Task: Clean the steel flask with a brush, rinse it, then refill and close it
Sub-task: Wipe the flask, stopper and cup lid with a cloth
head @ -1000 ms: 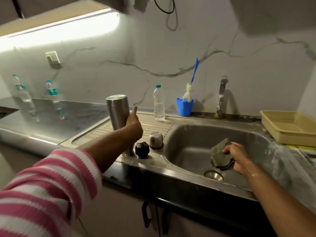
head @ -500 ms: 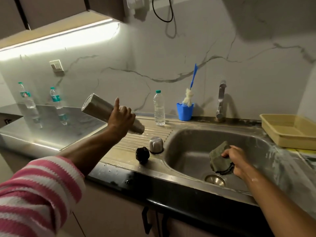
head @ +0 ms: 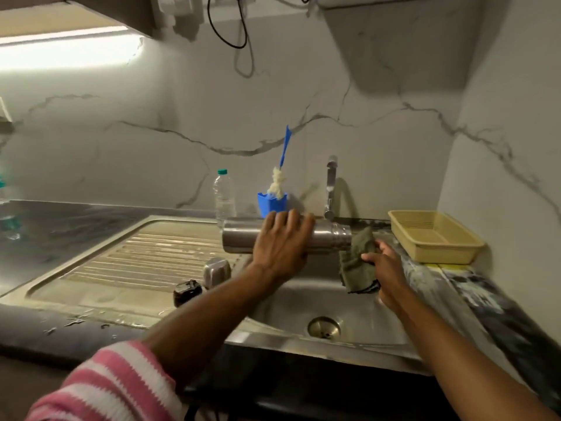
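Flask horizontal over sink | left hand grasping mid-body | right hand clutching scrub cloth at 3 o'clock, by mouth | rigid, likely slippery: grip mid-barrel.

The flask lies level above the sink, the left hand round its middle, its mouth touching the cloth in the right hand. Behind it stand a bottle, the brush in its cup, and the tap. Two caps sit on the drainboard, left of the sink; a tray rests on the surface to the right.

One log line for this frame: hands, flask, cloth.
left hand: grips steel flask, horizontal over sink | right hand: holds green cloth at flask mouth | cap off
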